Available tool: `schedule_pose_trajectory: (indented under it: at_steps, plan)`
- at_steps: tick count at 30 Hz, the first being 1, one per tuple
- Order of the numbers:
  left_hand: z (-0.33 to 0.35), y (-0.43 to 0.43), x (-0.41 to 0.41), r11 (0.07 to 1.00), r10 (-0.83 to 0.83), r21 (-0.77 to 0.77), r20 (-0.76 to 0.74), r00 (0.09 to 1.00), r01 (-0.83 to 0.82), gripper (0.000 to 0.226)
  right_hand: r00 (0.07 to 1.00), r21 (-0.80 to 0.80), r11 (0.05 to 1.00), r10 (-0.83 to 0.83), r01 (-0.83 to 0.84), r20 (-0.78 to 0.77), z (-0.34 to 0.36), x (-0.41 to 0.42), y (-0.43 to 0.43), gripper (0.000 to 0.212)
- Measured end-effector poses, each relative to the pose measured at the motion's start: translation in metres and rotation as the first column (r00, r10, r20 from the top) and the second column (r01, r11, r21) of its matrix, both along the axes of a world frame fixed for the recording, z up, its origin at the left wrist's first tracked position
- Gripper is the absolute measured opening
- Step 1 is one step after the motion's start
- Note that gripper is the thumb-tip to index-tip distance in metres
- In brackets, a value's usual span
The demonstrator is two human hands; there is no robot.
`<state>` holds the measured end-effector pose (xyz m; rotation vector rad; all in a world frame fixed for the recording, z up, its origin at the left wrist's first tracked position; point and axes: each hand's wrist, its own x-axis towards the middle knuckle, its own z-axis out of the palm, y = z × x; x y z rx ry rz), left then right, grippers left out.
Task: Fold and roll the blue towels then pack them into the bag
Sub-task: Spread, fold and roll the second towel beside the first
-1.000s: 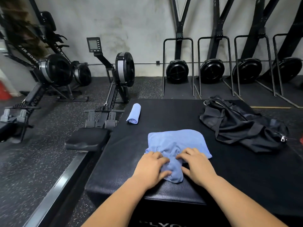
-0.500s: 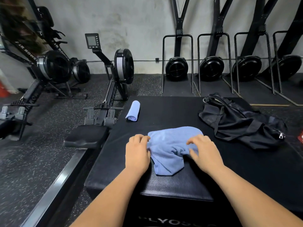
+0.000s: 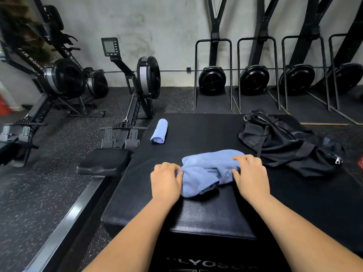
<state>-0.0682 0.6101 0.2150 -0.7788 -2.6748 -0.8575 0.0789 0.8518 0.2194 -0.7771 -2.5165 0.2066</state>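
Note:
A crumpled blue towel (image 3: pixel 204 171) lies near the front of the black padded box (image 3: pixel 206 213). My left hand (image 3: pixel 166 180) pinches its left edge with curled fingers. My right hand (image 3: pixel 250 176) grips its right edge, thumb tucked under the cloth. A second blue towel (image 3: pixel 160 131), rolled up, rests at the box's far left edge. The black duffel bag (image 3: pixel 288 142) lies slumped at the far right of the box, its zipper pull facing right; I cannot tell whether its opening is unzipped.
Rowing machines (image 3: pixel 137 91) stand on the speckled floor to the left, one with its seat (image 3: pixel 104 161) close beside the box. Several upright ski machines (image 3: pixel 213 79) line the back wall. A red item (image 3: pixel 361 161) peeks in at the right edge.
My hands moved apart from the towel's middle to its left and right edges, and the towel has bunched up between them. The rolled towel and bag stayed put.

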Motion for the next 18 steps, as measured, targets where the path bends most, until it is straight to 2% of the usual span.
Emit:
schedule_pose_trajectory:
  at_steps: [2,5,7,9,11,15,18]
  plan:
    - [-0.004,-0.005,-0.006,0.998,-0.038,-0.055,-0.055,0.998,0.034,0.017,0.981,0.092,0.978,0.19,-0.187,-0.025,-0.002,0.003,-0.004,0.034]
    - [-0.011,-0.012,-0.005,0.958,-0.288,-0.067,-0.18,0.941,0.28,0.018,0.902,0.104,0.9,0.411,-0.424,0.131,-0.012,0.006,-0.019,0.029]
    - [-0.022,-0.015,-0.001,0.886,-0.454,-0.189,-0.167,0.875,0.424,0.023,0.881,0.017,0.906,0.407,-0.423,0.243,-0.021,0.006,-0.026,0.041]
    - [-0.034,-0.017,0.001,0.826,-0.531,-0.299,-0.13,0.837,0.477,0.036,0.9,-0.021,0.922,0.381,-0.386,0.211,-0.027,0.001,-0.026,0.034]
    - [-0.042,-0.017,-0.002,0.843,-0.519,-0.272,-0.185,0.834,0.464,0.029,0.936,-0.031,0.941,0.339,-0.338,0.095,-0.024,-0.005,-0.024,0.019]
    - [-0.025,-0.014,-0.009,0.952,-0.305,-0.039,-0.211,0.929,0.304,0.026,0.967,-0.193,0.957,0.183,-0.216,-0.174,-0.004,-0.014,-0.019,0.012]
    - [-0.001,-0.011,-0.011,0.975,-0.182,0.102,-0.134,0.974,0.196,0.025,0.967,-0.252,0.943,0.171,-0.216,-0.189,0.017,-0.012,-0.007,0.01]
